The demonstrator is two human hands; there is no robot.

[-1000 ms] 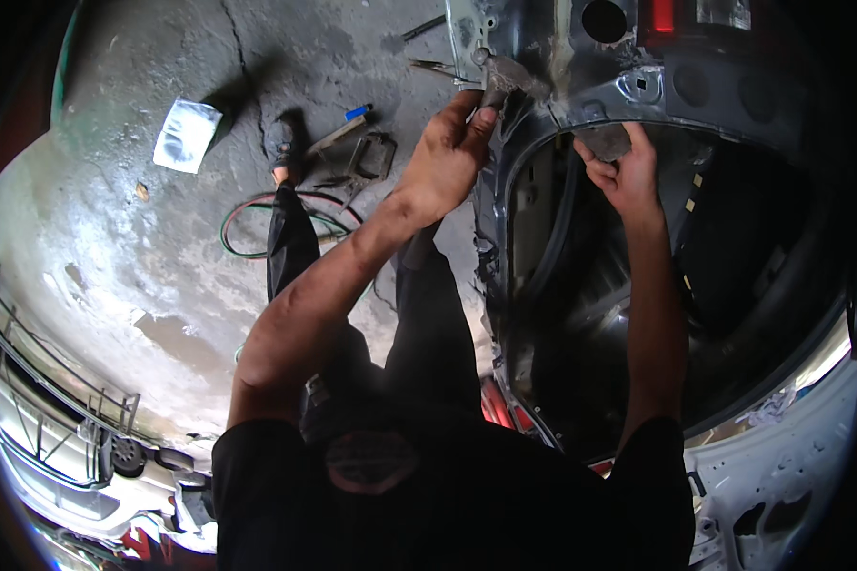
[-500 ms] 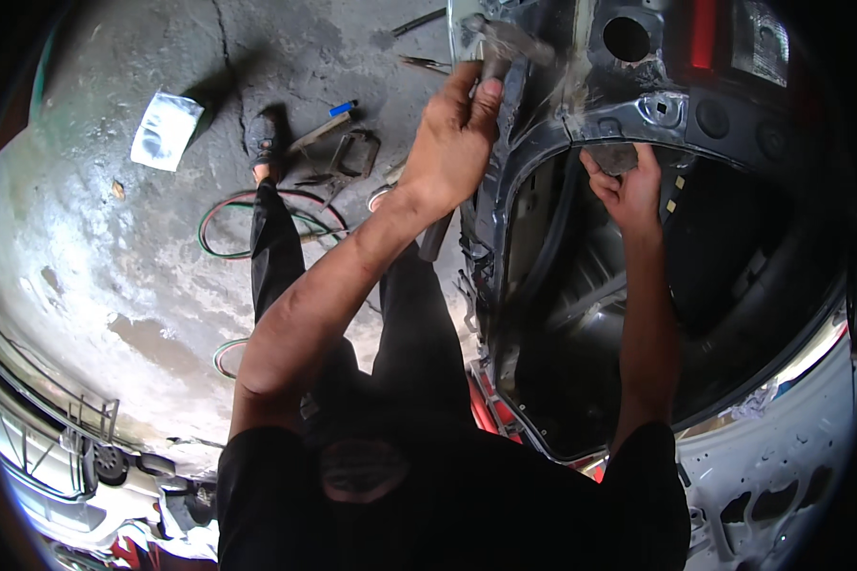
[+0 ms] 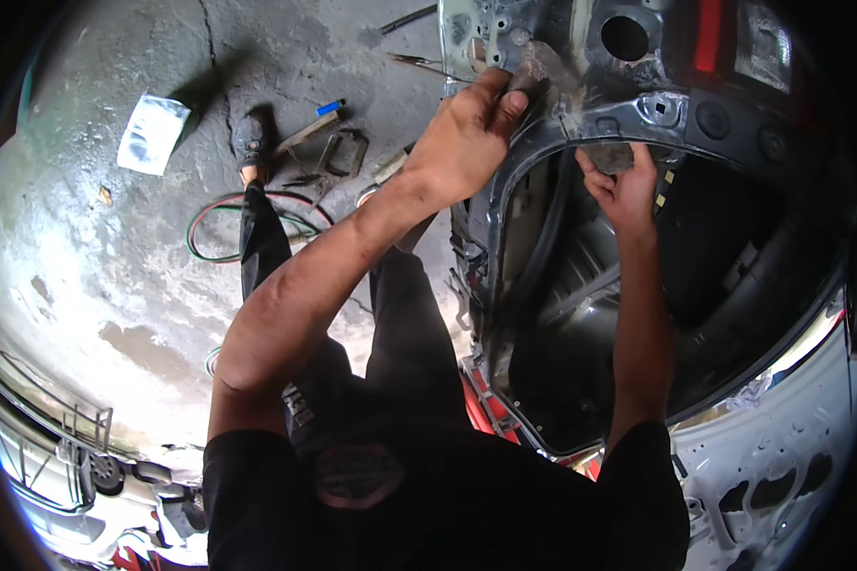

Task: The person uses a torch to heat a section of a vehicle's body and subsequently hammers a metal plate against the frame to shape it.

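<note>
Left hand point(image 3: 467, 133) grips a hammer point(image 3: 533, 62), seemingly; right hand point(image 3: 624, 181) pinches a block point(image 3: 609, 155) under the panel point(image 3: 638, 114) edge; beating underway; next blow needs aim.

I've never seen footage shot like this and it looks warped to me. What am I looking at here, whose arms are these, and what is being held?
The camera sits on a person's head and looks down through a fisheye lens, so straight edges bend near the rim. The two arms rising from the bottom are that person's own.

The left hand presses a small grey tool against a car body shell around a big opening. The right hand grips a small dark block under that edge; what it is I cannot tell.

On the concrete floor lie a coiled hose, a white packet and some hand tools.
</note>
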